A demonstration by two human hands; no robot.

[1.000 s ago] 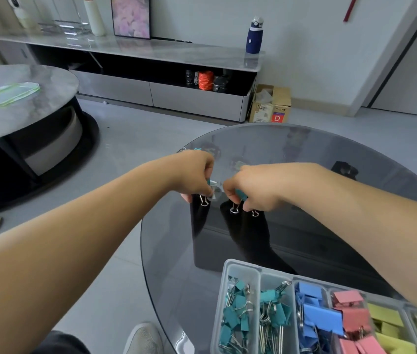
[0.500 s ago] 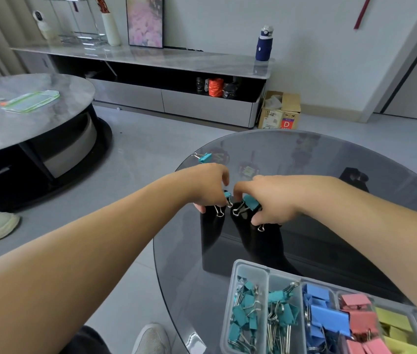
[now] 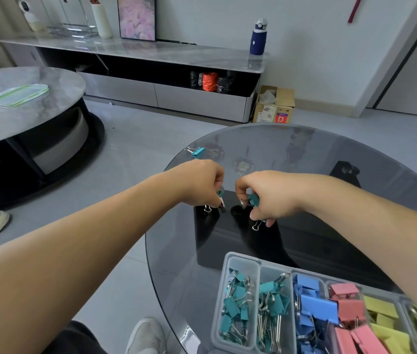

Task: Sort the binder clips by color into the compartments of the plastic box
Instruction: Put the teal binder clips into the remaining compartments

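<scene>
My left hand [image 3: 202,183] and my right hand [image 3: 266,195] are both over the middle of the round glass table [image 3: 304,154], close together. Each is shut on small teal binder clips: the left hand's clips [image 3: 220,198] show wire handles below the fingers, and the right hand's clips [image 3: 253,200] poke out between thumb and fingers. One loose teal clip [image 3: 197,152] lies near the table's far left edge. The clear plastic box [image 3: 240,259] sits at the near edge, its compartments holding teal, teal, blue, pink and yellow clips from left to right.
A grey oval coffee table [image 3: 23,103] stands to the left with a green tray on it. A long low cabinet [image 3: 151,72] runs along the back wall, with a cardboard carton [image 3: 273,106] beside it. My shoe [image 3: 146,335] is below the table's near edge.
Both hands have drawn slightly apart and nearer to me, still holding teal clips. The view has shifted, bringing the loose teal clip at the far left edge into sight.
</scene>
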